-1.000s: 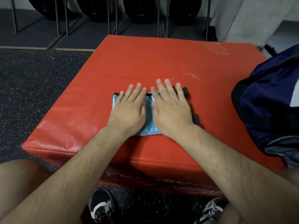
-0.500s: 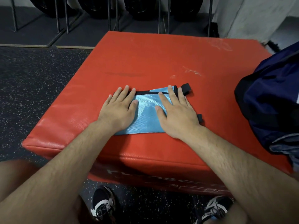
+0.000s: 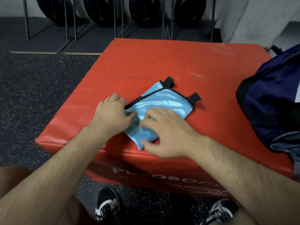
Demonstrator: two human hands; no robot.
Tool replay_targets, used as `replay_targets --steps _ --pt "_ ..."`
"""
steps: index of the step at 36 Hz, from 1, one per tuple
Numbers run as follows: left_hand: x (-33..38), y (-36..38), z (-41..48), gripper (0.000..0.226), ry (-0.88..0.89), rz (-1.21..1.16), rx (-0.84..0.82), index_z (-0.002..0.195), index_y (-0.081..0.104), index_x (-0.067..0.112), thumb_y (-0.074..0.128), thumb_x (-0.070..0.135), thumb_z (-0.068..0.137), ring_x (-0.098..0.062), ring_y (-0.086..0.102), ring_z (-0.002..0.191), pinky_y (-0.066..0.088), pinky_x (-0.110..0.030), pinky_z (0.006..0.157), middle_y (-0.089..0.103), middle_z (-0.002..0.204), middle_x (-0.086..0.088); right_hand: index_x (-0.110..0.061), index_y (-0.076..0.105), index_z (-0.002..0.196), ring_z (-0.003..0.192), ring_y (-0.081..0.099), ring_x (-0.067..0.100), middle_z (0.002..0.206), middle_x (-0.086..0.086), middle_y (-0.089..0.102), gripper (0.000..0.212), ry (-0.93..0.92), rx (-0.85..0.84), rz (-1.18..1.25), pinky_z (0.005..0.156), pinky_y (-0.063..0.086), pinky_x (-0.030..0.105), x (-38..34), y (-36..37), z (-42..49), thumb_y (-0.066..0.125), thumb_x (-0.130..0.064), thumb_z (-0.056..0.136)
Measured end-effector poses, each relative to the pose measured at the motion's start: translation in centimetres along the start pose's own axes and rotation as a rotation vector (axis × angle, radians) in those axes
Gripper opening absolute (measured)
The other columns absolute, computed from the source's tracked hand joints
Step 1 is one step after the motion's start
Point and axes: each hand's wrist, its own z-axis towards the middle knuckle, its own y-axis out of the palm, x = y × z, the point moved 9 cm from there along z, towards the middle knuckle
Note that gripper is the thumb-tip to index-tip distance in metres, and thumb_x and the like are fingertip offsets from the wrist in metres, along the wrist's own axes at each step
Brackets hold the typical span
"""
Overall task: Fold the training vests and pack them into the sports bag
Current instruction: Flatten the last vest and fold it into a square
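Observation:
A folded light-blue training vest (image 3: 164, 103) with black trim and two black tabs lies turned at an angle on the red padded box (image 3: 162, 62). My left hand (image 3: 112, 113) has its fingers curled round the vest's left edge. My right hand (image 3: 164, 137) grips the vest's near corner, thumb under the fabric and fingers curled over it. The navy sports bag (image 3: 272, 101) sits on the box's right side, partly out of frame, an arm's reach from the vest.
Dark speckled rubber floor (image 3: 35, 95) surrounds the box. Black weight plates on metal racks (image 3: 146, 12) stand behind it. A white wall or pillar (image 3: 243, 18) is at the back right. My shoes (image 3: 107, 207) and knees are below the box's near edge.
Both hands were flat, smoothing the vest outward. Now their fingers curl round its left and near edges, and the vest has turned and its near part lifts off the box.

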Motion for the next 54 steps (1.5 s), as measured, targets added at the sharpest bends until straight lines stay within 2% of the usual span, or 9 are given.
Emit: replay_targets --steps 7,13,17,20,27,34,40,43,54 --pt "0.6 -0.7 -2.8 0.052 0.019 -0.136 -0.075 0.120 0.038 0.028 0.063 0.050 0.081 -0.028 0.057 0.076 0.035 -0.034 0.062 0.048 0.078 0.008 -0.029 0.064 0.112 0.103 0.050 0.016 0.112 -0.010 0.055 0.045 -0.059 -0.114 -0.067 0.089 0.042 0.034 -0.3 0.9 -3.7 0.053 -0.066 0.088" --pt "4.6 -2.8 -5.7 0.043 0.340 -0.117 0.182 0.108 0.056 0.025 0.054 0.060 0.083 -0.022 0.052 0.097 0.046 -0.040 0.077 0.047 0.111 0.005 -0.020 0.062 0.109 0.105 0.058 0.017 0.111 -0.007 0.061 0.036 0.041 -0.026 0.002 0.091 0.048 0.035 1.5 -0.3 -5.9 0.043 -0.048 0.100" --pt "8.3 -2.5 -7.1 0.053 0.581 -0.196 0.042 0.106 0.056 0.034 0.049 0.079 0.079 -0.003 0.050 0.103 0.033 -0.027 0.084 0.053 0.109 0.020 -0.022 0.056 0.117 0.105 0.060 0.018 0.114 -0.007 0.059 0.040 0.219 0.031 0.175 0.085 0.051 0.041 3.5 -1.2 -7.0 0.035 -0.051 0.100" --pt "8.4 -1.4 -7.1 0.045 0.606 -0.135 -0.017 0.110 0.051 0.034 0.058 0.064 0.077 -0.003 0.053 0.104 0.028 -0.023 0.081 0.056 0.107 0.020 -0.027 0.051 0.119 0.102 0.062 0.020 0.112 -0.008 0.062 0.036 0.304 0.094 0.242 0.083 0.050 0.043 4.7 -1.9 -7.4 0.032 -0.052 0.100" --pt "5.3 -1.8 -5.6 0.020 0.408 -0.423 -0.075 0.092 0.056 0.031 0.067 0.018 0.081 -0.005 0.060 0.083 0.049 -0.033 0.076 0.062 0.090 0.018 -0.028 0.052 0.120 0.108 0.056 0.001 0.116 -0.020 0.057 0.041 0.268 0.053 0.229 0.092 0.046 0.022 5.2 -2.5 -7.4 0.062 -0.052 0.088" --pt "4.0 -0.7 -5.7 0.026 0.357 -0.587 -0.201 0.096 0.061 0.025 0.075 0.009 0.081 -0.008 0.062 0.085 0.048 -0.025 0.076 0.066 0.089 0.010 -0.026 0.062 0.101 0.092 0.059 0.008 0.094 -0.014 0.061 0.028 0.259 0.068 0.258 0.082 0.049 0.036 5.6 -1.9 -7.3 0.049 -0.050 0.095" --pt "3.6 -1.6 -6.0 0.018 0.308 -0.642 -0.145 0.078 0.055 0.025 0.068 0.024 0.091 -0.001 0.051 0.066 0.038 -0.015 0.063 0.057 0.071 0.015 -0.026 0.060 0.091 0.071 0.055 0.010 0.075 0.002 0.061 0.032 0.403 0.111 0.578 0.070 0.044 0.033 7.1 -2.0 -8.0 0.059 -0.057 0.085" --pt "3.4 -1.9 -5.9 0.015 0.236 -0.713 -0.128 0.082 0.054 0.028 0.065 0.033 0.092 -0.001 0.046 0.062 0.036 -0.015 0.059 0.055 0.069 0.018 -0.019 0.060 0.096 0.071 0.057 0.015 0.084 0.017 0.069 0.015 0.497 0.128 0.853 0.070 0.045 0.038 7.3 -1.8 -8.1 0.066 -0.033 0.094" --pt "2.4 -0.5 -3.1 0.045 -0.134 -0.699 -0.028 0.081 0.053 0.002 0.052 0.044 0.097 -0.015 0.045 0.061 0.032 -0.030 0.054 0.051 0.069 -0.002 -0.015 0.057 0.084 0.048 0.043 0.003 0.056 -0.010 0.043 0.026 0.711 0.206 0.522 0.049 0.032 0.020 10.5 -1.6 -5.2 0.051 -0.035 0.101"
